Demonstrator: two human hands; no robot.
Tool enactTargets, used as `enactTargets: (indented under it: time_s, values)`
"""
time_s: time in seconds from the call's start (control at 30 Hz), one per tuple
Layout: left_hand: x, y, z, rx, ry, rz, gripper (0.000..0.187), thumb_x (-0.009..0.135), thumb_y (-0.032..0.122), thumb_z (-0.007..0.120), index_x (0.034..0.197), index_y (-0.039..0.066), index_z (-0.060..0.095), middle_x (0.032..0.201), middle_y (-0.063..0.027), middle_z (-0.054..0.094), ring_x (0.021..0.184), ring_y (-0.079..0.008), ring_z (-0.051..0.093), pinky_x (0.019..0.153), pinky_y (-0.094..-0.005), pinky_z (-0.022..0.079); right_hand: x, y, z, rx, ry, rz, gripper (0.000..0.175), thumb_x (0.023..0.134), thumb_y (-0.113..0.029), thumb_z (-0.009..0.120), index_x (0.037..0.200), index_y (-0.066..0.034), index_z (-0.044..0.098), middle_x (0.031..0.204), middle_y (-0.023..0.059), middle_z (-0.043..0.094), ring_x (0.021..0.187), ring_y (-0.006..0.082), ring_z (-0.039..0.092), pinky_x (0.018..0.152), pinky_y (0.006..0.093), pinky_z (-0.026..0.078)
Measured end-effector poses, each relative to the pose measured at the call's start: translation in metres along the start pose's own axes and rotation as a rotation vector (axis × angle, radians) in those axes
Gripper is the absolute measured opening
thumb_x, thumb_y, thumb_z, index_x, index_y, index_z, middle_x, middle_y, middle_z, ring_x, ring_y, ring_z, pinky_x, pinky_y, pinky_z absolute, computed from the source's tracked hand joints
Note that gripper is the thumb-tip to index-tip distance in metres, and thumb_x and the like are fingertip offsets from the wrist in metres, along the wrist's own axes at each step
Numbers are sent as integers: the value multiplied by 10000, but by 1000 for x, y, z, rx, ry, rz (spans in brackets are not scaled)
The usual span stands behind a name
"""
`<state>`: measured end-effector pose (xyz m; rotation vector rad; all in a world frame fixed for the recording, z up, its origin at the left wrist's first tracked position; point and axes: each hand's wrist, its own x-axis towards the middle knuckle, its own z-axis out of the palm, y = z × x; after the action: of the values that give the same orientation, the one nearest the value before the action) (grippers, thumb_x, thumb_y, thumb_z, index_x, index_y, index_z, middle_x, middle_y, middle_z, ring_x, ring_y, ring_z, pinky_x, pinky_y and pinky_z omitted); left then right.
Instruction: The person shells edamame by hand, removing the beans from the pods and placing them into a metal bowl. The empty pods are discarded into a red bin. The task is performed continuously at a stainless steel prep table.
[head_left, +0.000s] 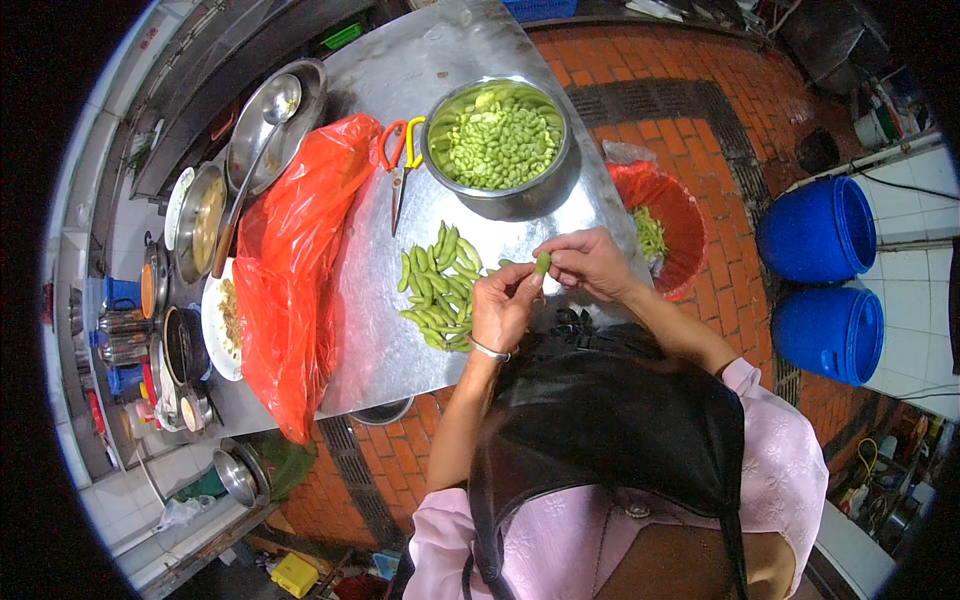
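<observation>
A green soybean pod (542, 262) is pinched between the fingertips of both my hands, just above the table's near right edge. My left hand (504, 306), with a bangle at the wrist, grips its lower end. From the right, my right hand (589, 262) holds the upper part of the same pod. Beside my left hand lies a heap of whole edamame pods (439, 289) on the steel table (375, 367). Beyond the hands stands a steel pot (499, 199) with shelled green beans (506, 142) in it.
Scissors (400, 169) with red and yellow handles lie beside the pot. A red plastic bag (300, 277) covers the table's left part, near a ladle (259, 161) and dishes. A red-lined bin (686, 232) holding empty pods stands on the brick floor; blue barrels (817, 229) are farther right.
</observation>
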<state>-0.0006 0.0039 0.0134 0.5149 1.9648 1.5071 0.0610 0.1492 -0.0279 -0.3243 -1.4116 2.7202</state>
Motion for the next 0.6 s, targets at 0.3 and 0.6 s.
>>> enactTargets:
  time_s: [0.3, 0.6]
  values:
    - [-5, 1, 1, -3, -28, -25, 121, 745, 73, 585, 827, -4, 628, 634, -47, 595, 508, -74, 508, 450, -189, 395, -8, -20, 1, -154, -37, 45, 110, 731, -14, 560, 808, 46, 611, 560, 68, 548, 388, 66, 434, 333, 184, 312]
    - [-2, -21, -1, -811, -291, -240, 111, 786, 40, 513, 849, -38, 562, 612, -71, 550, 431, -86, 439, 386, -183, 324, -9, -18, 12, -88, 20, 10, 66, 704, 11, 547, 719, 43, 603, 507, 44, 515, 360, 51, 398, 320, 182, 293]
